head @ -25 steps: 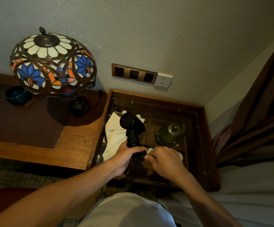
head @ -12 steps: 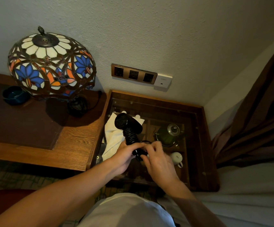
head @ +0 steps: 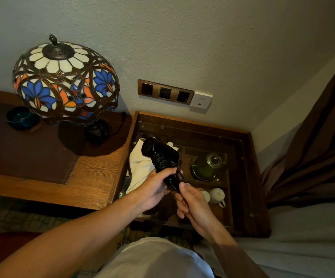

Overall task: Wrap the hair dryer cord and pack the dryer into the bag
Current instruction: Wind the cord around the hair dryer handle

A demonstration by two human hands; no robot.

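Observation:
I hold a small black hair dryer [head: 158, 150] upright over a glass-topped side table [head: 250, 177]. Its black cord [head: 163, 163] is coiled tightly around the handle. My left hand [head: 154, 187] grips the lower handle from the left. My right hand [head: 192, 199] is just below and to the right, pinching a loose loop of cord at the handle's bottom end. A white cloth bag [head: 140, 167] lies on the glass behind the dryer, partly hidden by it and by my left hand.
A stained-glass lamp [head: 66, 81] and a dark bowl [head: 20, 117] stand on the wooden desk [head: 94, 177] to the left. Under the glass sit a green teapot [head: 206, 167] and white cups [head: 216, 195]. Wall sockets [head: 165, 92] are above; a brown curtain [head: 313, 147] hangs right.
My right hand has come off the handle's bottom end and turned palm-up below it, drawing out a loop of cord. The dryer has tilted slightly left.

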